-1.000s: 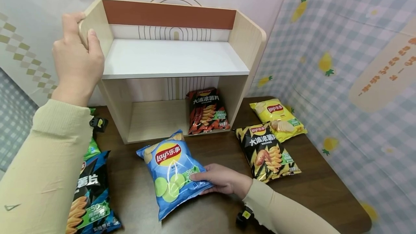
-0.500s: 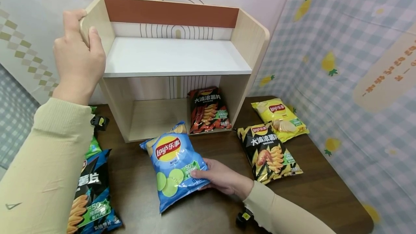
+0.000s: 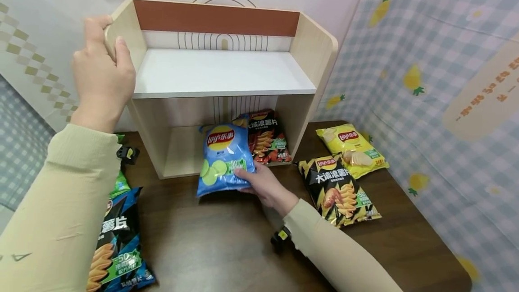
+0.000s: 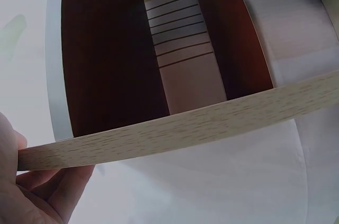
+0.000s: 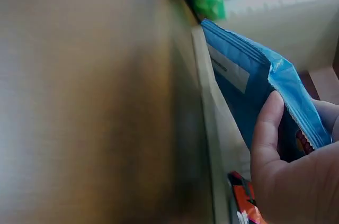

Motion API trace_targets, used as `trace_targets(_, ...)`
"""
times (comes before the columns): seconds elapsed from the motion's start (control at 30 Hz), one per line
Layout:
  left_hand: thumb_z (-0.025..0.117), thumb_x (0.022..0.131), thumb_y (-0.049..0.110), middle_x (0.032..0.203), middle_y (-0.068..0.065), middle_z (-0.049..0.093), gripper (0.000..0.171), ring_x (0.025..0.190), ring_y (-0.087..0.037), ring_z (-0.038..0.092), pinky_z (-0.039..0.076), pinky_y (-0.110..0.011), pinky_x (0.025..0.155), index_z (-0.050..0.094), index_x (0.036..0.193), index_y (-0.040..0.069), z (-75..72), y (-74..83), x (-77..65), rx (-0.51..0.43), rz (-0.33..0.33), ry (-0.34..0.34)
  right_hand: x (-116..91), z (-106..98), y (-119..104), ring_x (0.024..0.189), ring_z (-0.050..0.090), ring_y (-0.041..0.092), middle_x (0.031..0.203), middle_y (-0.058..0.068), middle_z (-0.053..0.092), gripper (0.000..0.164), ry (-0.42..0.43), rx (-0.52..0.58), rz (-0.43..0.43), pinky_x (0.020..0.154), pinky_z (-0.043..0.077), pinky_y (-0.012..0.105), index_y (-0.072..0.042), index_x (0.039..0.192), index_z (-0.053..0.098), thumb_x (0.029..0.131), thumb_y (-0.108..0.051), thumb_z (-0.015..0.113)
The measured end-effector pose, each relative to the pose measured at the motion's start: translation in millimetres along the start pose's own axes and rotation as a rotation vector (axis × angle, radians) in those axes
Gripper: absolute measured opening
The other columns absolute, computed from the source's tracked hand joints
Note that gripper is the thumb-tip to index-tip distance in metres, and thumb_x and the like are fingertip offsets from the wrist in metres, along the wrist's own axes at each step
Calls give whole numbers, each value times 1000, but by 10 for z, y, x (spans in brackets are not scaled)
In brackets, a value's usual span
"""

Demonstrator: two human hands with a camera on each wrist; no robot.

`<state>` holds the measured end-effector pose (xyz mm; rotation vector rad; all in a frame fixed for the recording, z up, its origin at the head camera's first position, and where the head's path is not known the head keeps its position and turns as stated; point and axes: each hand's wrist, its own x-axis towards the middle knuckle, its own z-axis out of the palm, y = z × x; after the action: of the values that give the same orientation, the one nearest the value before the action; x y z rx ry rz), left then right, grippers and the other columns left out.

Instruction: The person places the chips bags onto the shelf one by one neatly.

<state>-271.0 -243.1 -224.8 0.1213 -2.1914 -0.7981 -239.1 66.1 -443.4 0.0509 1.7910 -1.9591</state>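
A small wooden shelf (image 3: pixel 324 53) with a white upper board stands at the back of the table. My left hand (image 3: pixel 103 71) grips the top of its left side panel, and the left wrist view shows fingers (image 4: pixel 69 189) wrapped around that panel's edge. In my right hand (image 3: pixel 265 184) is a blue Lay's chip bag (image 3: pixel 227 157), pinched at its lower right side. The bag leans upright at the mouth of the lower compartment, its top inside. It partly covers a red-and-black chip bag (image 3: pixel 269 141) standing at the compartment's right.
To the right of the shelf, a black-and-gold chip bag (image 3: pixel 338 193) lies against a yellow chip bag (image 3: pixel 357 150) on the brown table (image 3: pixel 211 247). At the left are a black-and-blue chip bag (image 3: pixel 117 242) and a green bag (image 3: pixel 119 184), both partly behind the left sleeve.
My right hand has carried the blue chip bag up and forward from above the table into the front of the lower compartment. The left hand keeps its grip on the side panel.
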Motion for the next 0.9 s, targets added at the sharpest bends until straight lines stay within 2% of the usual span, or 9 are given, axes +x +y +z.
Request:
trace_targets(0.1,36,98,36,121,-19,63,42,101,-42,63,41,-44,68,41,138,22,6,-2,-15,-3,3,-4,162,4,-74,86,69,24,107,16,66,51,53,4,9,82,53,40,-6,133,50,91,-27,69)
trace_targets(0.2,35,98,36,121,-21,63,43,100,-43,62,42,-45,68,40,138,22,9,-7,-23,-7,1,-12,255,21,-55,83,69,21,107,16,65,52,132,39,32,79,54,36,-3,132,49,90,-27,70)
trace_targets(0.33,35,98,37,121,-20,63,43,101,-43,62,43,-48,69,40,138,22,9,-5,-21,-8,-1,-13,268,80,42,86,67,21,113,16,60,63,229,145,17,75,56,33,-2,139,41,89,-27,71)
trace_targets(0.5,35,98,37,122,-18,63,42,102,-41,62,44,-50,73,41,138,25,1,4,-17,-10,0,1,206,146,145,95,65,25,118,16,57,72,275,266,-13,77,55,36,-2,143,32,89,-29,71)
trace_targets(0.63,35,98,37,121,-20,63,43,103,-42,62,44,-50,73,41,138,24,-7,5,-15,-6,-8,-1,137,190,240,104,62,33,121,19,57,78,239,333,17,79,55,39,-2,143,30,87,-35,73)
trace_targets(0.8,36,98,38,120,-21,63,44,102,-43,62,40,-40,68,41,138,21,-13,9,-13,-5,-2,6,100,292,308,116,56,38,133,24,50,84,116,384,80,84,53,40,-4,146,30,85,-42,73)
trace_targets(0.9,35,98,38,122,-21,62,45,103,-43,62,44,-46,72,40,139,20,-8,23,-20,-4,-3,0,133,373,305,118,54,38,133,26,50,79,55,418,107,86,52,40,-4,143,36,85,-41,73)
